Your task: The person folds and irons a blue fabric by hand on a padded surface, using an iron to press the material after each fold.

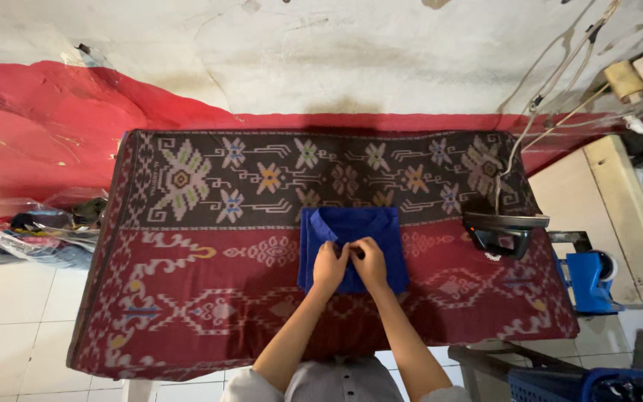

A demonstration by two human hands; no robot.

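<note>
A folded blue garment (381, 227) lies near the middle of a board covered with a red and brown patterned cloth (210, 298). My left hand (330, 264) and my right hand (370, 260) rest side by side on the garment's near half, fingers curled and pinching the blue fabric at its centre. The thumbs nearly touch. Both forearms reach in from the bottom edge.
A black clothes iron (501, 231) stands on the board's right end, its cord running up the wall. A blue tape dispenser (589, 279) sits to the right. Clear plastic bags of clothes (39, 231) lie on the floor at left. A blue basket (560, 383) is at bottom right.
</note>
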